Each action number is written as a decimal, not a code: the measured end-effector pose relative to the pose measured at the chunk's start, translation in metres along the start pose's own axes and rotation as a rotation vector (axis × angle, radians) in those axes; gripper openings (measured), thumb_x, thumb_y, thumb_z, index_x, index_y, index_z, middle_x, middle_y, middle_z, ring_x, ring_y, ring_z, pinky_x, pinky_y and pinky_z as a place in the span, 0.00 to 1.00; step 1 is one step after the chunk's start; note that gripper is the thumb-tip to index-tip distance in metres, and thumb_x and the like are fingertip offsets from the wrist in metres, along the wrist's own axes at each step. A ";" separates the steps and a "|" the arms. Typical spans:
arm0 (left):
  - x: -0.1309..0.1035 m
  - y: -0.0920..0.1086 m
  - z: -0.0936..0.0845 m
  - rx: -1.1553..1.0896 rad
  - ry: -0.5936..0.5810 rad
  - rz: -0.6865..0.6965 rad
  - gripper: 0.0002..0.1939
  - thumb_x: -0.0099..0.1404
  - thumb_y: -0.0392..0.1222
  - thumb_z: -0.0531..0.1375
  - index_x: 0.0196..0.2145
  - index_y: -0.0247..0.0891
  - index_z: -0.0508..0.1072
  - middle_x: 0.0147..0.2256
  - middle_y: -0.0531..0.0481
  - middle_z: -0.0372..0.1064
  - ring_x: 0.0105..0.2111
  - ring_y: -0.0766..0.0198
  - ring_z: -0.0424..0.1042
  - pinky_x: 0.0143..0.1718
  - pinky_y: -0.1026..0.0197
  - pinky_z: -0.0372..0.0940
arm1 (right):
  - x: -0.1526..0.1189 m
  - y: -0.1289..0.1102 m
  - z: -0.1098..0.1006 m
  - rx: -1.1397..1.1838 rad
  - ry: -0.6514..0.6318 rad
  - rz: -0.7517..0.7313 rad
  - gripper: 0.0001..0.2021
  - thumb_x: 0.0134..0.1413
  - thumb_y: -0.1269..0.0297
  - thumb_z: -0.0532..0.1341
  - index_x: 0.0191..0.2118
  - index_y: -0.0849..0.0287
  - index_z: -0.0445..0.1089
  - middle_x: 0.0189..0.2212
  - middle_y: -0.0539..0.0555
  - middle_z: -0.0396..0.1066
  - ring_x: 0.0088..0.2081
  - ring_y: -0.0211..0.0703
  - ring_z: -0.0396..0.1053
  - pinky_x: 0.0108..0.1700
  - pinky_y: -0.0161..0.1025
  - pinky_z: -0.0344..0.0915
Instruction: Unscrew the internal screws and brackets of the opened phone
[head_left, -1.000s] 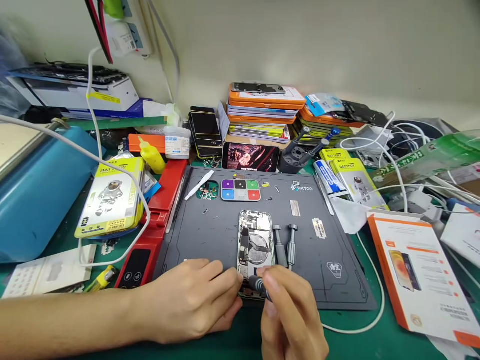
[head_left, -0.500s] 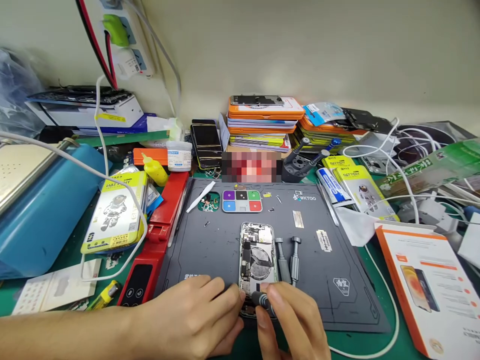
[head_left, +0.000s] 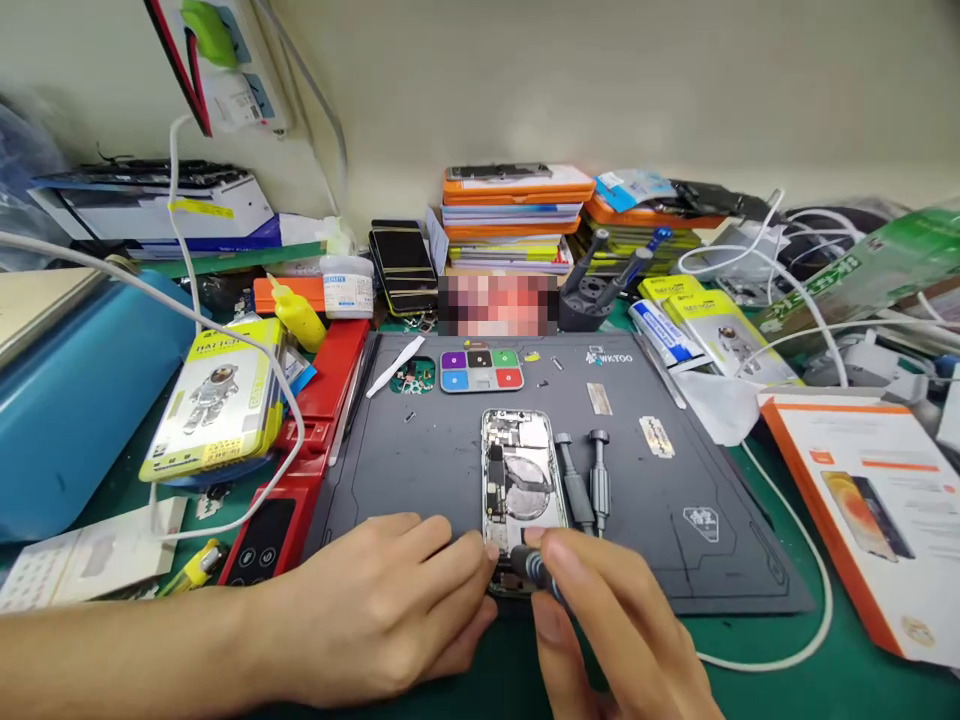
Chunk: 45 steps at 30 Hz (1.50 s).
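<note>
An opened phone [head_left: 531,505] lies on the dark grey work mat [head_left: 420,450], its circuit board and a round coil showing. My left hand [head_left: 397,605] is closed at the phone's lower left edge, with the fingertips against its frame. Between the thumb and fingers of my right hand [head_left: 611,625] is a screwdriver [head_left: 534,566], tilted over the phone's lower end; its tip is hidden. Two more screwdrivers, a darker one [head_left: 575,485] and a grey one [head_left: 599,480], lie right of the phone.
A coloured screw tray [head_left: 481,371] and a white pry stick [head_left: 395,367] lie behind the phone. A red device [head_left: 270,535] and battery packs [head_left: 217,400] line the left. On the right are a white cable [head_left: 821,610] and an orange-white box [head_left: 862,500]. A screwdriver stand [head_left: 589,295] is behind.
The camera view has shifted slightly, so the phone and mat sit a little higher in the picture. Both hands stay at the phone's lower end, my right hand still gripping the screwdriver.
</note>
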<state>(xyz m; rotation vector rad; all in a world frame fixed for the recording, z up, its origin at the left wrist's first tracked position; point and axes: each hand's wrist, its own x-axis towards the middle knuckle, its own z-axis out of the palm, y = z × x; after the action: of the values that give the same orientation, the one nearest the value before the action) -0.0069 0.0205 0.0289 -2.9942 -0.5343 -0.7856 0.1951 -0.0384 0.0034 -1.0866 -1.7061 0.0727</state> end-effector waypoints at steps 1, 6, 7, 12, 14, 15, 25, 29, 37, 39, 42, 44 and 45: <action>-0.001 0.000 0.000 0.000 0.001 -0.001 0.07 0.74 0.33 0.61 0.38 0.30 0.80 0.32 0.47 0.75 0.26 0.57 0.68 0.19 0.52 0.62 | 0.000 0.001 0.000 0.033 -0.014 -0.003 0.38 0.58 0.89 0.60 0.71 0.52 0.68 0.49 0.57 0.77 0.50 0.45 0.78 0.47 0.41 0.79; -0.003 0.001 0.000 -0.001 0.003 -0.009 0.07 0.74 0.34 0.62 0.41 0.29 0.80 0.34 0.46 0.76 0.27 0.58 0.69 0.20 0.53 0.62 | 0.003 0.006 -0.007 0.109 -0.043 -0.041 0.39 0.57 0.91 0.60 0.72 0.58 0.65 0.52 0.58 0.75 0.54 0.44 0.75 0.49 0.42 0.78; -0.003 0.002 0.000 0.000 0.006 -0.006 0.07 0.74 0.34 0.62 0.41 0.29 0.80 0.34 0.47 0.76 0.27 0.58 0.69 0.21 0.53 0.61 | 0.003 0.006 -0.008 0.102 -0.043 -0.043 0.39 0.57 0.91 0.59 0.71 0.58 0.66 0.52 0.58 0.75 0.54 0.44 0.75 0.50 0.42 0.78; -0.004 0.001 0.002 0.014 -0.007 -0.010 0.08 0.76 0.34 0.60 0.39 0.30 0.79 0.30 0.49 0.72 0.26 0.60 0.65 0.21 0.53 0.58 | 0.003 0.005 -0.009 0.011 -0.069 -0.122 0.39 0.57 0.90 0.59 0.72 0.56 0.65 0.51 0.58 0.75 0.54 0.44 0.75 0.51 0.43 0.78; -0.004 0.000 0.002 0.002 -0.018 -0.016 0.09 0.76 0.35 0.59 0.39 0.31 0.79 0.31 0.49 0.73 0.26 0.60 0.65 0.21 0.53 0.58 | 0.003 0.005 -0.009 -0.008 -0.071 -0.120 0.40 0.57 0.89 0.60 0.72 0.56 0.64 0.50 0.58 0.75 0.53 0.45 0.76 0.51 0.44 0.79; -0.004 0.000 0.002 -0.003 -0.023 -0.019 0.10 0.77 0.35 0.59 0.39 0.31 0.78 0.32 0.49 0.73 0.26 0.60 0.65 0.21 0.53 0.59 | 0.003 0.006 -0.009 -0.010 -0.071 -0.116 0.39 0.57 0.89 0.60 0.72 0.56 0.65 0.50 0.58 0.75 0.53 0.46 0.76 0.50 0.44 0.79; -0.004 0.000 0.001 -0.017 -0.019 -0.065 0.12 0.78 0.36 0.56 0.38 0.33 0.78 0.33 0.48 0.75 0.27 0.59 0.70 0.22 0.55 0.64 | 0.000 0.012 -0.003 -0.072 -0.099 -0.129 0.40 0.58 0.86 0.67 0.73 0.63 0.60 0.49 0.60 0.78 0.51 0.45 0.77 0.52 0.43 0.79; -0.005 0.000 0.000 -0.015 0.038 -0.083 0.11 0.77 0.35 0.57 0.38 0.33 0.79 0.31 0.49 0.74 0.28 0.60 0.72 0.22 0.56 0.63 | -0.005 0.011 -0.004 -0.104 -0.059 -0.112 0.35 0.59 0.84 0.67 0.70 0.62 0.64 0.49 0.60 0.80 0.49 0.45 0.80 0.48 0.43 0.81; -0.005 0.004 -0.001 -0.021 0.145 0.040 0.18 0.71 0.38 0.59 0.22 0.40 0.68 0.20 0.55 0.61 0.18 0.65 0.58 0.17 0.54 0.48 | 0.016 -0.013 -0.001 0.195 0.251 0.300 0.19 0.57 0.81 0.69 0.49 0.56 0.67 0.43 0.58 0.84 0.43 0.51 0.86 0.37 0.41 0.85; -0.007 0.004 0.003 -0.028 0.135 0.076 0.18 0.70 0.39 0.61 0.22 0.40 0.68 0.20 0.55 0.61 0.18 0.65 0.58 0.17 0.55 0.47 | 0.024 -0.016 0.001 0.206 0.142 0.344 0.15 0.61 0.77 0.68 0.49 0.55 0.67 0.46 0.59 0.84 0.48 0.52 0.85 0.40 0.40 0.85; -0.009 0.005 0.008 -0.024 0.133 0.123 0.18 0.70 0.42 0.63 0.22 0.40 0.68 0.21 0.55 0.62 0.18 0.66 0.59 0.17 0.56 0.49 | 0.037 -0.013 0.005 0.091 -0.132 0.249 0.14 0.67 0.72 0.65 0.55 0.52 0.70 0.51 0.56 0.83 0.52 0.47 0.84 0.49 0.39 0.83; -0.010 0.005 0.011 -0.040 0.152 0.149 0.18 0.69 0.43 0.63 0.21 0.40 0.68 0.20 0.55 0.61 0.17 0.66 0.59 0.17 0.56 0.50 | 0.045 -0.009 0.008 0.051 -0.294 0.161 0.12 0.70 0.72 0.61 0.53 0.50 0.73 0.54 0.52 0.83 0.54 0.43 0.83 0.57 0.38 0.80; -0.011 0.005 0.012 -0.047 0.164 0.161 0.18 0.69 0.43 0.63 0.21 0.40 0.69 0.20 0.55 0.61 0.17 0.66 0.59 0.17 0.56 0.50 | 0.049 -0.007 0.009 0.048 -0.345 0.133 0.11 0.70 0.73 0.60 0.50 0.50 0.74 0.55 0.50 0.82 0.56 0.42 0.82 0.59 0.37 0.79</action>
<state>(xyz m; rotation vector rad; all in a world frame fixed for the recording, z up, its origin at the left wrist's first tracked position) -0.0083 0.0129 0.0141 -2.9303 -0.2697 -1.0301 0.1822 -0.0054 0.0388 -1.2025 -1.9221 0.4033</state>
